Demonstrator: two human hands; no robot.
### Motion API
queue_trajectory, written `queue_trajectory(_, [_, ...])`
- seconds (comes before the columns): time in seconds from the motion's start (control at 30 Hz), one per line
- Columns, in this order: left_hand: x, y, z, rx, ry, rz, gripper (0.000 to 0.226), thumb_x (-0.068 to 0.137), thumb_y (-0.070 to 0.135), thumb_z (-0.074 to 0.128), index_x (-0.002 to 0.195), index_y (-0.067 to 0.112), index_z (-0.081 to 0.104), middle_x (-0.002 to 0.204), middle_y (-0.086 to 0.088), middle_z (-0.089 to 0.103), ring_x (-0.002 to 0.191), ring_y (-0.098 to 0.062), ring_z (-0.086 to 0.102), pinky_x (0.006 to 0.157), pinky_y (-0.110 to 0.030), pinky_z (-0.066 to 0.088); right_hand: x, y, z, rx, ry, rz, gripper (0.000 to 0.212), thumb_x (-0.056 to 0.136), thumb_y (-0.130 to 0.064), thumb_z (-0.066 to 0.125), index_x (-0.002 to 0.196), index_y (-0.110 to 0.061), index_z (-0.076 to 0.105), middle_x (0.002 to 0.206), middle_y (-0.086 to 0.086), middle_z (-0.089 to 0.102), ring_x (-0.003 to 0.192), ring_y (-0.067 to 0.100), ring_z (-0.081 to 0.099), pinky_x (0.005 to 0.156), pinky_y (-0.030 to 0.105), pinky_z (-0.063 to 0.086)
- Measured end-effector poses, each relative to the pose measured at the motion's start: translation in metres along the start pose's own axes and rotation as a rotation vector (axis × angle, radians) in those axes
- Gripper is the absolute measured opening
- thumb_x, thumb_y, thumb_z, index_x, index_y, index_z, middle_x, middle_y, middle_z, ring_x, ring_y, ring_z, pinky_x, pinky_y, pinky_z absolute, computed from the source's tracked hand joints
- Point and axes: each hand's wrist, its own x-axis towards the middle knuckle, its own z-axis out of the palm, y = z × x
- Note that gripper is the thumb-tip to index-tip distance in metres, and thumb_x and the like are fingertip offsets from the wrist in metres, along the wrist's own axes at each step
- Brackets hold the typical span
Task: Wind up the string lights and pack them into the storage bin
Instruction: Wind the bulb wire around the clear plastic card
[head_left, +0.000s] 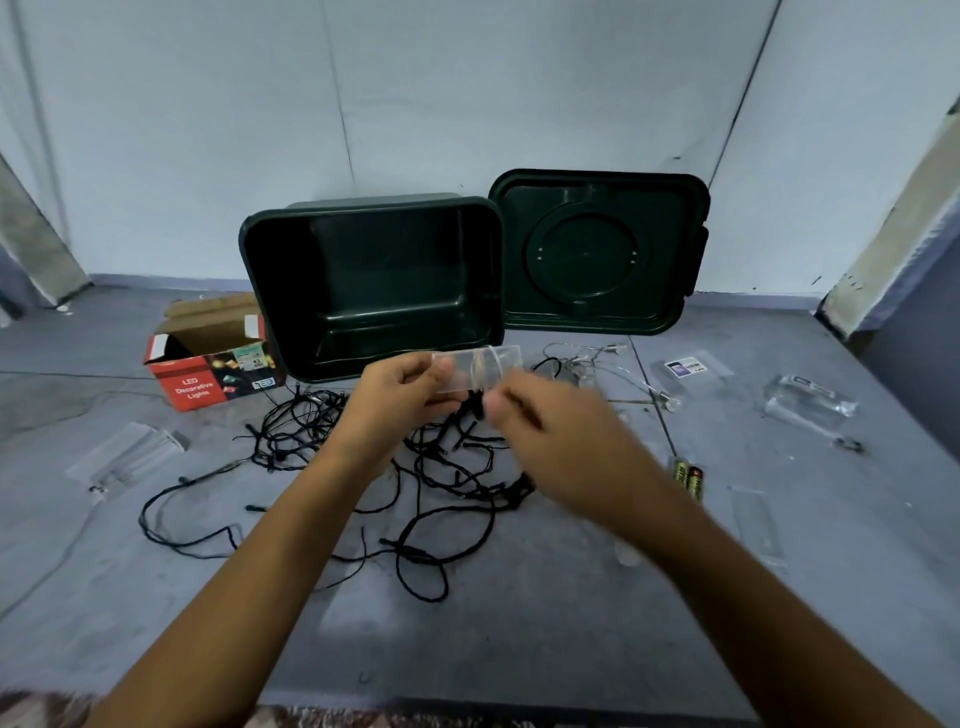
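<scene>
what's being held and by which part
The left hand pinches the left end of a clear plastic piece with wire wound round it. The right hand is blurred; its grip cannot be told.

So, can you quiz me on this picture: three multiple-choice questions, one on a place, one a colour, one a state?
1. The red box stands: A) left of the bin B) inside it C) behind it
2. The tangled cord is: A) white B) black C) yellow
3. The bin is: A) shut B) full of lights C) open and empty

A: it sits by the bin's left wall. B: its loops look black. C: the lid leans aside, nothing inside.
</scene>
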Motion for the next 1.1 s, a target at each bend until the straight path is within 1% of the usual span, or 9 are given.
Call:
queue_trajectory(0.13, [-0.009, -0.001, 0.005, 0.041, -0.094, 0.014, 0.019, 0.093, 0.018, 0.050, 0.102, 0.010, 0.065, 0.095, -0.007, 0.068, 0.088, -0.015, 0.068, 0.079, -0.025, 0.056, 0.059, 0.014, -0.041, -0.050, -0.062, -0.022, 0.024, 0.096, -0.028, 0.045, 0.081, -0.015, 0.059, 0.055, -0.013, 0.050, 0.046, 0.001, 0.040, 0.045, 0.014, 0.031])
queue_trajectory(0.2, [-0.013, 0.000, 0.008, 0.026, -0.133, 0.005, 0.019, 0.093, 0.017, 0.050, 0.103, 0.010, 0.064, 0.094, -0.006, 0.068, 0.088, -0.015, 0.068, 0.080, -0.025, 0.056, 0.084, 0.037, -0.047, 0.147, -0.197, 0.043, 0.025, 0.095, -0.028, 0.049, 0.077, -0.014, 0.061, 0.044, -0.012, 0.041, 0.039, 0.004, 0.032, 0.039, 0.016, 0.026])
queue_trajectory(0.3, [-0.016, 0.002, 0.010, -0.002, -0.156, 0.010, 0.021, 0.093, 0.016, 0.049, 0.106, 0.007, 0.063, 0.096, -0.008, 0.068, 0.089, -0.017, 0.069, 0.078, -0.024, 0.056, 0.099, 0.072, -0.034, 0.512, -0.338, 0.217, 0.022, 0.094, -0.025, 0.052, 0.079, -0.012, 0.061, 0.045, -0.010, 0.034, 0.037, 0.004, 0.023, 0.034, 0.015, 0.018])
queue_trajectory(0.47, [-0.014, 0.006, 0.007, -0.064, -0.092, 0.031, 0.018, 0.094, 0.014, 0.048, 0.102, 0.010, 0.064, 0.095, -0.007, 0.067, 0.084, -0.014, 0.068, 0.074, -0.022, 0.056, 0.073, 0.090, 0.017, 1.143, -0.391, 0.491, 0.024, 0.097, -0.015, 0.037, 0.077, -0.015, 0.050, 0.046, -0.008, 0.037, 0.033, -0.001, 0.026, 0.029, 0.008, 0.014])
queue_trajectory(0.53, [-0.012, 0.005, 0.005, -0.067, -0.073, 0.031, 0.017, 0.094, 0.014, 0.048, 0.099, 0.012, 0.065, 0.093, -0.006, 0.068, 0.085, -0.015, 0.067, 0.075, -0.023, 0.056, 0.054, 0.082, 0.032, 1.271, -0.317, 0.528, 0.023, 0.098, -0.017, 0.037, 0.079, -0.014, 0.050, 0.047, -0.007, 0.039, 0.033, 0.000, 0.027, 0.028, 0.009, 0.018])
queue_trajectory(0.67, [-0.007, 0.003, 0.004, -0.108, -0.029, 0.003, 0.017, 0.094, 0.013, 0.048, 0.095, 0.010, 0.065, 0.090, -0.006, 0.068, 0.083, -0.013, 0.068, 0.075, -0.023, 0.056, 0.010, 0.054, 0.043, 0.930, -0.063, 0.412, 0.022, 0.098, -0.022, 0.043, 0.082, -0.010, 0.053, 0.051, -0.004, 0.045, 0.035, 0.006, 0.037, 0.034, 0.017, 0.030])
queue_trajectory(0.83, [-0.001, 0.001, 0.002, -0.107, 0.012, 0.003, 0.016, 0.093, 0.016, 0.049, 0.092, 0.011, 0.064, 0.088, -0.004, 0.069, 0.082, -0.012, 0.068, 0.074, -0.022, 0.056, -0.025, 0.015, 0.037, 0.468, -0.076, 0.204, 0.018, 0.097, -0.034, 0.039, 0.092, -0.023, 0.053, 0.047, -0.004, 0.049, 0.043, 0.006, 0.051, 0.051, 0.030, 0.051])
queue_trajectory(0.97, [-0.001, -0.001, 0.002, -0.054, -0.035, 0.016, 0.020, 0.093, 0.019, 0.050, 0.098, 0.006, 0.064, 0.097, -0.012, 0.068, 0.091, -0.020, 0.067, 0.081, -0.028, 0.056, -0.001, 0.006, 0.006, 0.076, -0.016, -0.010, 0.023, 0.099, -0.034, 0.034, 0.097, -0.019, 0.051, 0.056, -0.007, 0.044, 0.045, 0.001, 0.043, 0.045, 0.018, 0.041])
queue_trajectory(1.1, [-0.003, -0.001, 0.003, -0.043, -0.055, 0.008, 0.017, 0.093, 0.018, 0.050, 0.097, 0.012, 0.065, 0.095, -0.007, 0.068, 0.087, -0.015, 0.068, 0.075, -0.023, 0.056, 0.053, 0.016, -0.029, -0.122, 0.035, -0.090, 0.022, 0.096, -0.030, 0.044, 0.088, -0.016, 0.058, 0.068, -0.008, 0.054, 0.056, 0.004, 0.048, 0.052, 0.016, 0.036])
